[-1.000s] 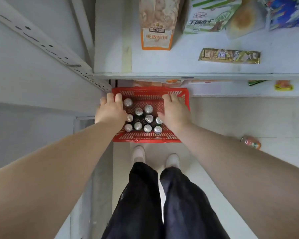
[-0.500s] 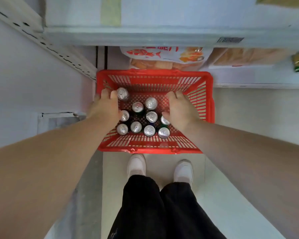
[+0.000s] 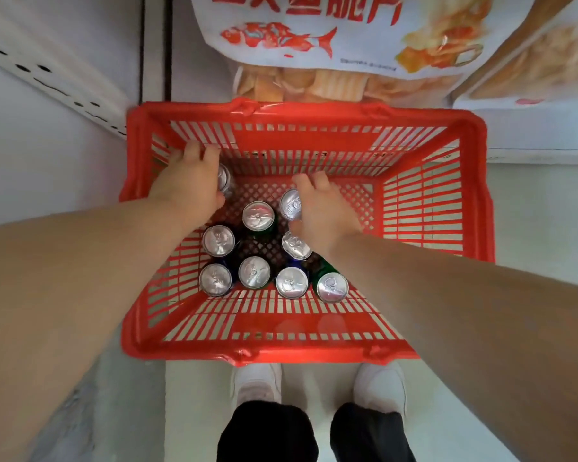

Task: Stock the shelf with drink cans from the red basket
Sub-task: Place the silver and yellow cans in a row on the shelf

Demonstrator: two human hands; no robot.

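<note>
Basket [image 3: 307, 353] on floor, nine cans upright inside, axes vertical. Left hand [image 3: 189, 186] curls round left can [image 3: 226, 181], thumb-side of its fingers. Right hand [image 3: 326, 211] pinches right can [image 3: 289, 205], thumb near, fingers far. Seven spare cans [image 3: 254, 271] stand wrist-side.

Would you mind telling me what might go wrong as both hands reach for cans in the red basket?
The right hand grips a middle can beside a neighbouring can; lifting might tip that one. The left hand holds a corner can near the red basket wall, so it could snag coming out.
</note>
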